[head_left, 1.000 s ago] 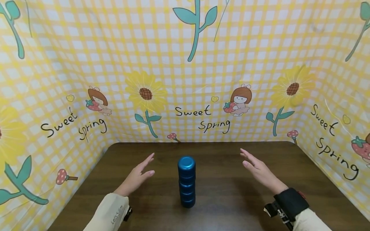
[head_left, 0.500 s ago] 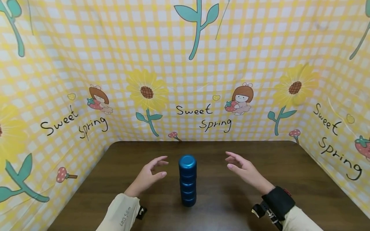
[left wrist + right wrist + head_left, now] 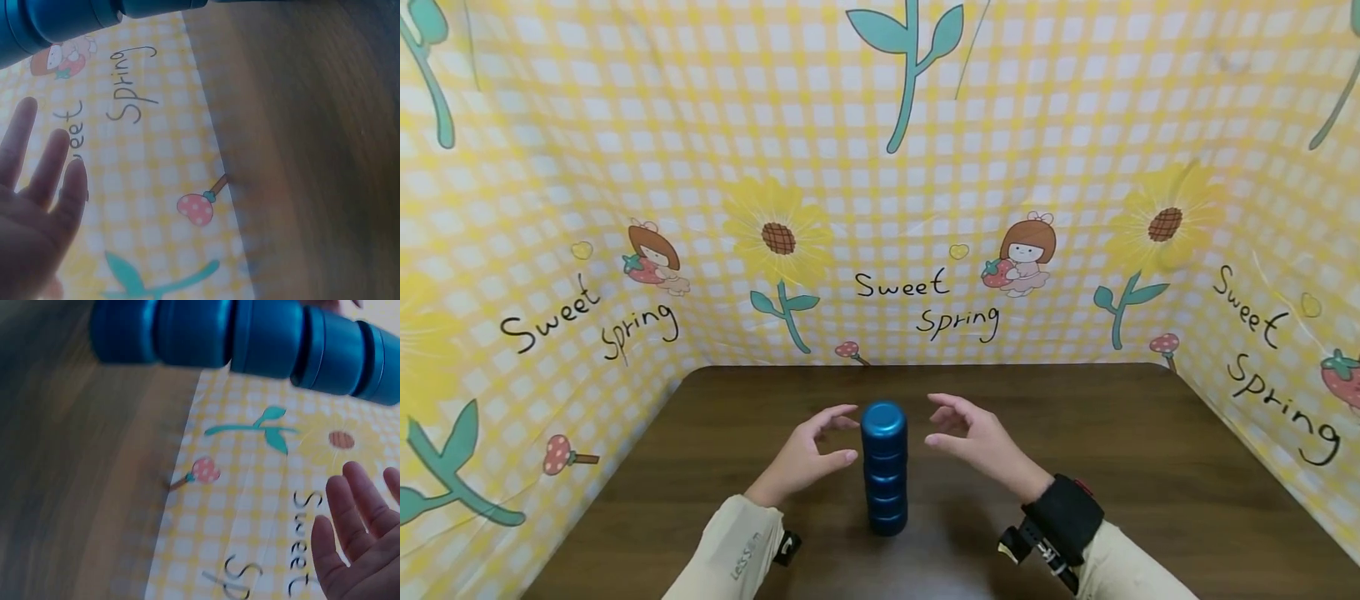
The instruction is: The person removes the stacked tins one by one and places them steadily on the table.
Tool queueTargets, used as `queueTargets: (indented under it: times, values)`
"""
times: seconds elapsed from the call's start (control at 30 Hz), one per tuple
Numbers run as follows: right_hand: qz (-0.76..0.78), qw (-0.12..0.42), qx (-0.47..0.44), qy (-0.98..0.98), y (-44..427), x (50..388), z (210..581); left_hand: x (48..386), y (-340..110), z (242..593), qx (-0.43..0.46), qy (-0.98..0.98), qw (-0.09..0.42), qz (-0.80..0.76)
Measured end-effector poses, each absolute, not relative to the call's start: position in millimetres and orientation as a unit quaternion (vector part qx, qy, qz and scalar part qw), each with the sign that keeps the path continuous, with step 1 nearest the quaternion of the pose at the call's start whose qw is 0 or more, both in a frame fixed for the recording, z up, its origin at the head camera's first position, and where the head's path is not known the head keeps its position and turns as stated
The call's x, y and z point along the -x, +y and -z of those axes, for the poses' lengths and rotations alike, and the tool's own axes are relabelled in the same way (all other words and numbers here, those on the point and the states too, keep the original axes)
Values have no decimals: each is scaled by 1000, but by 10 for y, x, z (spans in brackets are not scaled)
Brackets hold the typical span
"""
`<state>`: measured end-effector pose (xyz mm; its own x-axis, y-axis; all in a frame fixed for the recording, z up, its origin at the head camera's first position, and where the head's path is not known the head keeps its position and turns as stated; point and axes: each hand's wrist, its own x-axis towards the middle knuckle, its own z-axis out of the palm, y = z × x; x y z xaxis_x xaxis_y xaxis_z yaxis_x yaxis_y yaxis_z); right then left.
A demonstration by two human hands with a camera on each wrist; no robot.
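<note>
A tall column of several blue metallic round pieces, like stacked upturned cups (image 3: 885, 471), stands upright on the dark wooden table. Just left of its upper part is my left hand (image 3: 801, 458), fingers loosely bent and thumb apart, very close to the side. On the other side my right hand (image 3: 988, 446) faces it with a visible gap, its fingers also spread and relaxed. Neither hand holds anything. In the right wrist view the stack (image 3: 262, 340) crosses the top, with the right hand (image 3: 362, 550) below it. The left wrist view cuts the stack (image 3: 69, 19) off at the top.
The dark brown tabletop (image 3: 715, 417) spreads around the stack. A yellow checked cloth (image 3: 895, 208) with flowers and lettering hangs along the back and both sides. Each forearm has a pale sleeve, and a black strap with a small device (image 3: 1063, 517) sits on the right wrist.
Both hands have moved inward toward the stack from either side, the right one over a longer way. Their fingers have bent a little more. The stack stays in place.
</note>
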<state>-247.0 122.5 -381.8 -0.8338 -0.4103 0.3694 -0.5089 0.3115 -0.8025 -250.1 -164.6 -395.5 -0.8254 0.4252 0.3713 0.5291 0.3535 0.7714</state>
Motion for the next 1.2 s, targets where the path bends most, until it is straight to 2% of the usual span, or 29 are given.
queueTargets:
  times: [0.43,0.67,1.2]
  values:
    - [-507,66,-308,-802,795,2458,3702,2537,-1521,4001,282,-817,41,501]
    - [-501,68,-325,-799,731,2458,3691,2550,-1467,4013,307,-812,40,495]
    - [-498,64,-328,-800,667,2457,3679,2536,-1347,4016,297,-818,22,492]
